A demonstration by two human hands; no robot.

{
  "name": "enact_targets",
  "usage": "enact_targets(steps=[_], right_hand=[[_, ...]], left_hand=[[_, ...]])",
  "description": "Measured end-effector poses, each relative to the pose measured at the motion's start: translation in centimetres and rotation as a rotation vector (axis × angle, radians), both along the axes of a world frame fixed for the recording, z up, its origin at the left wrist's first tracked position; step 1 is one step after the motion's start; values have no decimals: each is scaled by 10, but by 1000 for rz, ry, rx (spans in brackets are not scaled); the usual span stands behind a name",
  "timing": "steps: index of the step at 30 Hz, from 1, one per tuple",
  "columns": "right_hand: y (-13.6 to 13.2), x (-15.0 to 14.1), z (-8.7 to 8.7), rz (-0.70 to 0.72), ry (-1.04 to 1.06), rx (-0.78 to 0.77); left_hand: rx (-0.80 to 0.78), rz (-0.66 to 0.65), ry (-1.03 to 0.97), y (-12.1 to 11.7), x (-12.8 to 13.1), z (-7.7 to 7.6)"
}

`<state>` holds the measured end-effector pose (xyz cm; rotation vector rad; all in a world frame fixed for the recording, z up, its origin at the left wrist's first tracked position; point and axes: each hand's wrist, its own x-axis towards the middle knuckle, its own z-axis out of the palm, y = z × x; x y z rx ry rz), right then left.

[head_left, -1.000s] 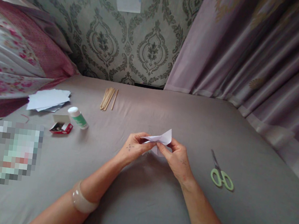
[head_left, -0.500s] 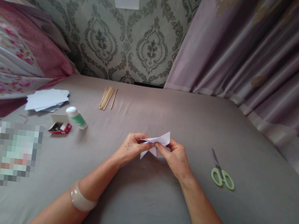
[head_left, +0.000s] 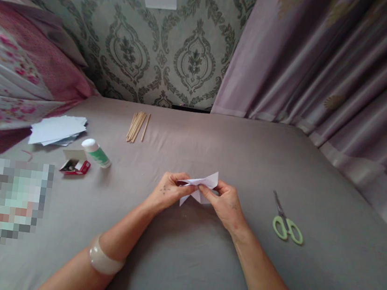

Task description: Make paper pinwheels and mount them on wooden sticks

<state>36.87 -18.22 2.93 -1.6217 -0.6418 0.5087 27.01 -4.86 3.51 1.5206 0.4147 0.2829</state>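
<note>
From where I stand, the largest thing is the grey cloth (head_left: 199, 268), which carries everything. Near its left edge lies a blurred thing (head_left: 19, 203), too unclear for me to name. Beyond it, toward the far left corner, is a stack of white sheets (head_left: 57, 129). Around the middle of the cloth, the left hand (head_left: 166, 191) pinches one side of a paper (head_left: 208, 181), and the right hand (head_left: 230, 206) pinches the other side, both with thumbs close together. This paper is already bent, with pointed corners standing out above and below the fingers, so some shaping appears to be done. The fingers hide its centre, and I cannot tell how many folds are left. To the right lie green-handled scissors (head_left: 284, 219), their blades toward the far edge, well apart from the hands. Nearer the far edge is a bunch of sticks (head_left: 136, 127), with one single stick (head_left: 145, 128) just beside; I see none of them joined to the paper. On the left part are a white and green bottle (head_left: 98, 154), and beside it, the smallest, an open red box (head_left: 81, 170) with small dark contents.
</note>
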Motion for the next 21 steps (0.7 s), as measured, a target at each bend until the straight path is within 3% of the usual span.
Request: enact_targets(steps=[21], right_hand=[[0,0,-3,22,19,5]], left_hand=[[2,-6,-40,2,0,-2]])
